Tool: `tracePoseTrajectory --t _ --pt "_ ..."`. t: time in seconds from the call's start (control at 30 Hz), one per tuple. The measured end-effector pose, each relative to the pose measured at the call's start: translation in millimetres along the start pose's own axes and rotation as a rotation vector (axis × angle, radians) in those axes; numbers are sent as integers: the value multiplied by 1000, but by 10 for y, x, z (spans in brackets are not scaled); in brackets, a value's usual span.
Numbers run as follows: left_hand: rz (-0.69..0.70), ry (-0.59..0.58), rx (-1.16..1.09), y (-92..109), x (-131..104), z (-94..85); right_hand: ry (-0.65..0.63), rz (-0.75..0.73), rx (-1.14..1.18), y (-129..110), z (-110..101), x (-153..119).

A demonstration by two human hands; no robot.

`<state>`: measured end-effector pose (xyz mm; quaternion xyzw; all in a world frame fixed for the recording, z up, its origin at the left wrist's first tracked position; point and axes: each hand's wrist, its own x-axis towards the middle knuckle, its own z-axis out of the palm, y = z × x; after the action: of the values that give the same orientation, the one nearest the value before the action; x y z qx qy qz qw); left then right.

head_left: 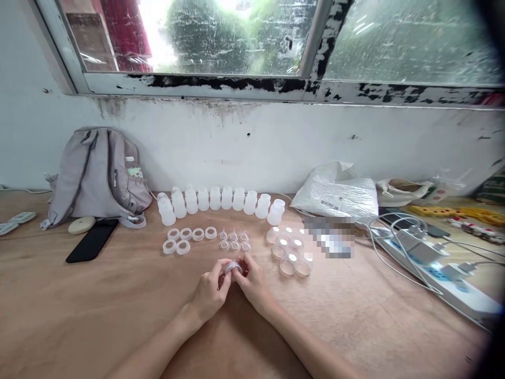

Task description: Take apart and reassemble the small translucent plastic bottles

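Fingertips of your left hand (213, 288) and right hand (251, 279) close from opposite sides on a small translucent ring-like piece (234, 267), both hands narrow around it, with their thumbs at its near side. You have this piece near the middle of the wooden desk (138, 316), nearer to you than the laid-out parts; whether it touches the desktop you cannot tell, as your hands partly hide it. Just beyond your hands, small clear nipple-shaped pieces (234, 245) sit in two rows of three. To their left are six frosted rings (198, 233), four in the farther row and two in the nearer one. To their right, you have a cluster of round clear caps (287, 267), some showing white spots. Farther back, ten frosted bottles (215, 199) stand upright in a curved row before the white wall (197, 142). On your left, a grey backpack (94, 168) leans by the wall, with a black phone (92, 241) and a round cream object (81, 225) in front of it. On your right lie a silvery-white plastic package (341, 195), a pixelated patch covering something nearer, and a white power strip (445, 287) with plugs and cables.
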<state>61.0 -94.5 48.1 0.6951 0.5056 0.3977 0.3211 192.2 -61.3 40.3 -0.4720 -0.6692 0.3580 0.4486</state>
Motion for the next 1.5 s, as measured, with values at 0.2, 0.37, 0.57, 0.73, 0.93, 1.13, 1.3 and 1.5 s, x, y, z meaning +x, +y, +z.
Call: tracePoseTrajectory --t 0.2,0.37,0.57,0.73,0.93,1.13,1.3,1.5 --pt "10 -12 61 -43 -1 13 -49 20 40 -32 3 2" --pt "23 -15 42 -22 -17 19 -67 19 76 -36 -1 3" --pt "40 -24 21 19 -33 34 -68 23 109 -43 -4 -4" --pt "32 -28 62 2 -25 57 -62 41 128 -15 1 6" --pt "-30 23 17 -1 30 76 -39 52 53 -55 -2 4" --pt "-180 178 -160 -132 137 -30 -140 61 116 -139 -70 -20" --pt "-308 100 -551 -181 203 -99 -129 -58 -27 -114 -73 -3" --pt "-364 -43 -665 -119 149 -93 -153 -194 -122 -150 -42 -38"
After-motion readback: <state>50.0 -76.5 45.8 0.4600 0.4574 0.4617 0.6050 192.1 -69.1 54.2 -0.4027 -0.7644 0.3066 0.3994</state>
